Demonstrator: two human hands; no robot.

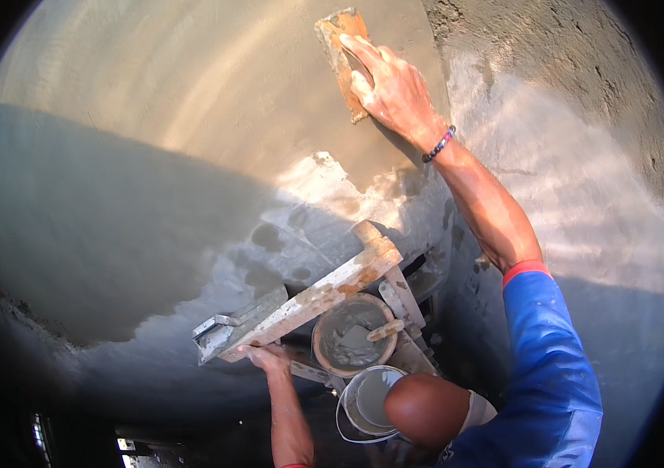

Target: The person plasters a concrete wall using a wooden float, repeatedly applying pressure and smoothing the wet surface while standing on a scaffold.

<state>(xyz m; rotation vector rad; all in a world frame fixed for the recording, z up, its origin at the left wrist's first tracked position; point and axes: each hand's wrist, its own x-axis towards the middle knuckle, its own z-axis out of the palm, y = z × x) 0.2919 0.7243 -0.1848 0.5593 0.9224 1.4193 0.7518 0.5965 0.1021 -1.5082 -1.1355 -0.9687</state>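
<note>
High on the wall, my right hand (396,87) is closed around an orange plastering float (345,64), whose worn, mortar-crusted face lies against the wet plaster (215,86). Its arm is stretched up, with a beaded bracelet at the wrist. Lower down, my left hand (267,357) grips the near left end of a mortar-splashed wooden beam (324,290); some of its fingers are hidden by the wood. Just beyond that hand, a steel trowel (219,326) with a handle rests at the beam's end.
Behind the beam stands a round tub of grey mortar (337,355) with a wooden-handled trowel (383,331) in it. A bucket (369,402) of greyish liquid is nearer me. Wooden supports (402,296) stand beside the tub. Rough plaster (566,54) covers the upper right wall.
</note>
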